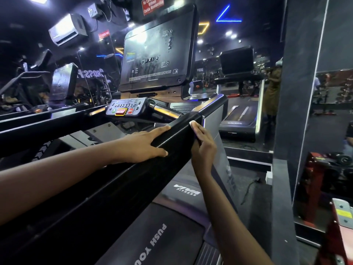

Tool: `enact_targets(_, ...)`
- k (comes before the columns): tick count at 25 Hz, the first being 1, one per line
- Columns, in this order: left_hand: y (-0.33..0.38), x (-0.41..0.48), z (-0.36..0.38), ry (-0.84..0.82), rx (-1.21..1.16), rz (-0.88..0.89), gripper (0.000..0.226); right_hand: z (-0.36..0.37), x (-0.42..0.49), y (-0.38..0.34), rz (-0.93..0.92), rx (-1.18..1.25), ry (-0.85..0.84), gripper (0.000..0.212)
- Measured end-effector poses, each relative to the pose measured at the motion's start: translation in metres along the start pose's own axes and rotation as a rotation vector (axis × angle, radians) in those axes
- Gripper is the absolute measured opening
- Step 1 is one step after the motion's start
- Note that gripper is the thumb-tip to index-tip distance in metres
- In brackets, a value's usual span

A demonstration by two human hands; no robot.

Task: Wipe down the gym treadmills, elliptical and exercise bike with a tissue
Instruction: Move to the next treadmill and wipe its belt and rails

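While my left hand [145, 144] lies spread on the treadmill rail [178, 131] at mid-frame, my right hand [202, 148] pinches the tissue [191, 124] against its outer side; next, I judge, a steady slide along it.

One head-worn wide-angle camera looks forward and down, close over the treadmill handrail [124, 185] toward its console screen [158, 52].
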State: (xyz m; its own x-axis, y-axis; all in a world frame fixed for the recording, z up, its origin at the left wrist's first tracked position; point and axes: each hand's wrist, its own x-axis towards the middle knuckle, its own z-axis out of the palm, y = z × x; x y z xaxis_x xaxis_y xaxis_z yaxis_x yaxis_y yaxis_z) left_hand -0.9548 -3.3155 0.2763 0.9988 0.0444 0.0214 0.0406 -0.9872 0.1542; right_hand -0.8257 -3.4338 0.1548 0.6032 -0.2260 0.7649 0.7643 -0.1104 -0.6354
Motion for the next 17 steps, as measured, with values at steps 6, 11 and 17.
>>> enact_targets(6,-0.001,0.002,0.0,0.006,-0.014,0.012,0.073,0.009,-0.092,-0.031,-0.105,0.089,0.063,0.041)
enact_targets(11,-0.009,-0.014,-0.006,-0.101,0.006,0.046,0.076,-0.008,-0.106,-0.036,-0.141,0.085,0.013,0.037)
enact_targets(17,-0.033,-0.068,-0.007,-0.115,0.086,0.051,0.081,0.002,-0.062,-0.01,0.175,0.097,0.099,0.04)
